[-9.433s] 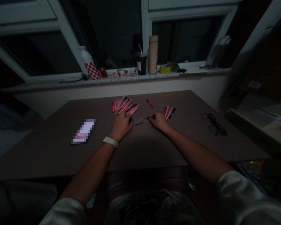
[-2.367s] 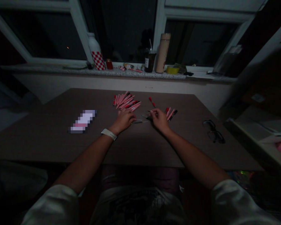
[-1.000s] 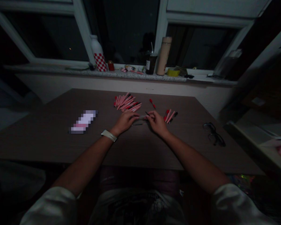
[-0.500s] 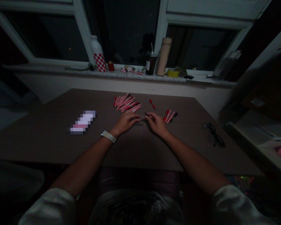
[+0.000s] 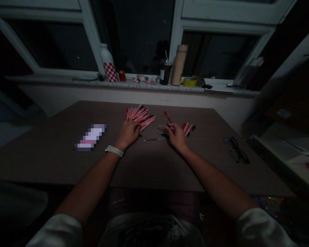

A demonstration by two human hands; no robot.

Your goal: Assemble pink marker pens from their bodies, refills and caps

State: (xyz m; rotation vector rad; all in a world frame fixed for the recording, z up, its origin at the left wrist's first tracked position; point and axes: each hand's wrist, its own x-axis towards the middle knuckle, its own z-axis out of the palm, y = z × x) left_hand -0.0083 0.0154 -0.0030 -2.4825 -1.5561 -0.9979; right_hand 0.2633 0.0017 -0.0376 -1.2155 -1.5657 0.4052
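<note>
My left hand (image 5: 129,134), with a pale watch at its wrist, is at the near edge of a pile of pink, red and black pens (image 5: 141,115). Its fingers are curled, and what they hold, if anything, is hidden; a small dark piece shows below the thumb. Pinched in my right hand (image 5: 177,136) is a small black pen part (image 5: 168,125). A thin pen refill (image 5: 151,139) lies on the table between my hands. Close to the right fingertips is a clear, slim piece (image 5: 160,130), too dim to make out fully.
Several more pens (image 5: 187,129) lie just beyond my right hand, and a red pen-like piece (image 5: 166,114) lies farther back. Eyeglasses (image 5: 236,150) rest at the right of the table (image 5: 154,164), a blurred-out phone-shaped item (image 5: 91,137) at the left. Bottles and a cup (image 5: 164,72) line the windowsill.
My hands have come apart. The left has moved left to the pen pile; the right has shifted slightly right, still pinching the black part. The refill between them is now in plainer view.
</note>
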